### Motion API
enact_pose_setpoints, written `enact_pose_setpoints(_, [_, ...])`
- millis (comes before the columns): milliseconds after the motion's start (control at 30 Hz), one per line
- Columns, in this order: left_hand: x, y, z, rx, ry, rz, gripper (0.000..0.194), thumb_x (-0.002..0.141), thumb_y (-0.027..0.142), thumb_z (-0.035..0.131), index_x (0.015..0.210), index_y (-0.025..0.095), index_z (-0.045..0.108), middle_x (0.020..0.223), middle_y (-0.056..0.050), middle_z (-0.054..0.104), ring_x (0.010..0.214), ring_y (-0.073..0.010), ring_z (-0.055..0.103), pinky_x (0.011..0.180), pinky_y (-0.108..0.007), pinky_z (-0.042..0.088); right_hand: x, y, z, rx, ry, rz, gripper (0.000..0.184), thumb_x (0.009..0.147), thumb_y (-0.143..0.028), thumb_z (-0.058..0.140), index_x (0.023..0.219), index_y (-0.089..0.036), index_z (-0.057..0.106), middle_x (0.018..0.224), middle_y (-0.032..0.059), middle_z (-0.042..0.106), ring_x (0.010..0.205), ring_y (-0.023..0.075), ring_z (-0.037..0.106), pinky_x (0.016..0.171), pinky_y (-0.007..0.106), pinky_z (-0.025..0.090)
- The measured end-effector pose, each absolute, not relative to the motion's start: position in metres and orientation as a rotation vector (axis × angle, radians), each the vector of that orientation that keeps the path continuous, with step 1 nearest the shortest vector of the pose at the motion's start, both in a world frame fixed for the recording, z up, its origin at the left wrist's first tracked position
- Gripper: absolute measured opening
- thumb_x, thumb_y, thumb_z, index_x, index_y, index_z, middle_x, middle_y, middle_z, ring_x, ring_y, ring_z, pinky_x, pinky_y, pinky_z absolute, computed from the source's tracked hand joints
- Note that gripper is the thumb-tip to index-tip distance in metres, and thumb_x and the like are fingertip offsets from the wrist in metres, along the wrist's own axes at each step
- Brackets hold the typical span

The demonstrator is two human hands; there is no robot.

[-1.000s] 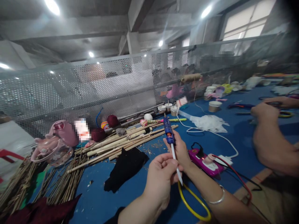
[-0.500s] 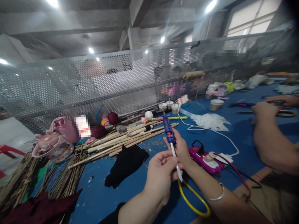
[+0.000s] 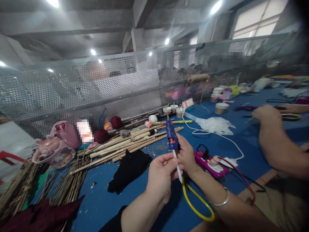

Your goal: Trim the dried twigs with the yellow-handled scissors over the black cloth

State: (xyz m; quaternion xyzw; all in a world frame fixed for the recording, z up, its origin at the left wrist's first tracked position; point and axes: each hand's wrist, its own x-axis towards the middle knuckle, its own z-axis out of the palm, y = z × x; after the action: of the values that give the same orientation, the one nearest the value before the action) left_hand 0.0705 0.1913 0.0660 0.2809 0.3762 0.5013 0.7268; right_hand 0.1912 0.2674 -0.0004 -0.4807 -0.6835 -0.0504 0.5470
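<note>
A blue glue gun (image 3: 171,136) points away from me, gripped in my right hand (image 3: 187,154). A white glue stick (image 3: 177,168) sticks out of its back end, and my left hand (image 3: 161,175) pinches that stick between thumb and fingers. A yellow hoop (image 3: 196,205) lies on the blue table (image 3: 120,206) just under my right wrist, which wears a silver bangle (image 3: 220,201).
Bamboo sticks (image 3: 127,141) and thin twigs (image 3: 65,183) lie to the left, with a black cloth (image 3: 129,169), yarn balls (image 3: 116,121) and a pink bag (image 3: 66,135). A pink power strip (image 3: 209,159) with cables sits right. Another person's arm (image 3: 277,141) rests at far right. A perforated metal screen (image 3: 108,87) backs the table.
My left hand has slid a little up the glue stick toward the gun, and less of the stick shows behind it. The gun has shifted slightly left.
</note>
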Motion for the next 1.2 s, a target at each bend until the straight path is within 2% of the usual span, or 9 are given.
enact_pose_setpoints(267, [0.069, 0.205, 0.042, 0.647, 0.871, 1.122, 0.038, 0.054, 0.029, 0.074, 0.083, 0.010, 0.059, 0.072, -0.006, 0.063, 0.064, -0.0126, 0.060, 0.056, -0.020, 0.045, 0.196, 0.268, 0.009, -1.209, -1.679, -0.392, 0.048, 0.073, -0.017, 0.044, 0.121, -0.018, 0.045, 0.097, 0.0097, 0.055, 0.091, 0.0232, 0.049, 0.079, 0.036, 0.041])
enact_pose_setpoints(567, [0.049, 0.204, 0.024, 0.851, 0.967, 1.283, 0.026, 0.065, 0.022, 0.063, 0.088, 0.011, 0.058, 0.081, -0.005, 0.060, 0.068, -0.0084, 0.054, 0.063, -0.019, 0.041, 0.198, 0.264, 0.020, -1.323, -1.852, -0.576, 0.053, 0.068, -0.010, 0.044, 0.120, -0.021, 0.049, 0.097, 0.0085, 0.055, 0.095, 0.0249, 0.047, 0.083, 0.040, 0.032])
enact_pose_setpoints(667, [0.036, 0.196, 0.011, 1.025, 1.027, 1.312, 0.021, 0.068, 0.023, 0.060, 0.086, 0.013, 0.057, 0.076, -0.003, 0.056, 0.064, -0.0075, 0.051, 0.060, -0.018, 0.039, 0.222, 0.285, 0.062, -1.293, -2.032, -0.664, 0.050, 0.069, -0.009, 0.046, 0.118, -0.018, 0.052, 0.097, 0.0095, 0.059, 0.095, 0.0248, 0.049, 0.082, 0.040, 0.033])
enact_pose_setpoints(767, [0.027, 0.187, -0.006, 1.182, 1.055, 1.211, 0.020, 0.074, 0.027, 0.054, 0.089, 0.014, 0.055, 0.070, -0.001, 0.053, 0.060, -0.0083, 0.049, 0.056, -0.019, 0.037, 0.263, 0.316, 0.131, -1.334, -2.160, -0.864, 0.043, 0.074, -0.018, 0.050, 0.116, -0.015, 0.053, 0.095, 0.0110, 0.062, 0.095, 0.0246, 0.052, 0.082, 0.042, 0.033])
enact_pose_setpoints(833, [0.023, 0.182, -0.016, 1.314, 1.109, 1.174, 0.021, 0.076, 0.029, 0.051, 0.090, 0.014, 0.056, 0.070, -0.001, 0.054, 0.062, -0.0094, 0.048, 0.058, -0.020, 0.037, 0.291, 0.334, 0.177, -1.328, -2.175, -1.084, 0.038, 0.081, -0.026, 0.038, 0.111, -0.013, 0.057, 0.092, 0.0101, 0.064, 0.097, 0.0229, 0.054, 0.080, 0.043, 0.031])
enact_pose_setpoints(933, [0.020, 0.181, -0.026, 1.476, 1.198, 1.151, 0.022, 0.079, 0.030, 0.048, 0.090, 0.014, 0.058, 0.072, -0.003, 0.055, 0.064, -0.0105, 0.048, 0.062, -0.022, 0.038, 0.318, 0.351, 0.216, -1.388, -1.923, -1.292, 0.060, 0.080, -0.038, 0.015, 0.109, -0.003, 0.055, 0.100, 0.0125, 0.063, 0.104, 0.0279, 0.049, 0.073, 0.044, 0.028])
enact_pose_setpoints(1033, [0.020, 0.182, -0.029, 1.535, 1.238, 1.130, 0.022, 0.080, 0.030, 0.045, 0.089, 0.014, 0.058, 0.071, -0.002, 0.055, 0.063, -0.0111, 0.047, 0.062, -0.022, 0.037, 0.315, 0.362, 0.200, -1.498, -1.849, -1.131, 0.049, 0.079, -0.032, 0.033, 0.117, -0.006, 0.050, 0.107, 0.0156, 0.060, 0.104, 0.0307, 0.049, 0.075, 0.042, 0.031])
enact_pose_setpoints(1100, [0.020, 0.182, -0.029, 1.561, 1.240, 1.111, 0.023, 0.081, 0.030, 0.044, 0.090, 0.014, 0.058, 0.070, -0.002, 0.055, 0.063, -0.0114, 0.047, 0.061, -0.022, 0.037, 0.300, 0.369, 0.163, -1.640, -2.097, -0.888, 0.045, 0.073, -0.019, 0.048, 0.118, -0.012, 0.051, 0.106, 0.0151, 0.061, 0.099, 0.0290, 0.054, 0.078, 0.041, 0.035])
enact_pose_setpoints(1200, [0.020, 0.180, -0.028, 1.594, 1.243, 1.086, 0.023, 0.081, 0.030, 0.042, 0.090, 0.015, 0.058, 0.071, -0.002, 0.055, 0.063, -0.0119, 0.047, 0.060, -0.022, 0.036, 0.278, 0.381, 0.098, -1.718, -2.376, -0.629, 0.040, 0.070, -0.015, 0.051, 0.109, -0.017, 0.057, 0.096, 0.0120, 0.065, 0.089, 0.0270, 0.059, 0.074, 0.038, 0.039])
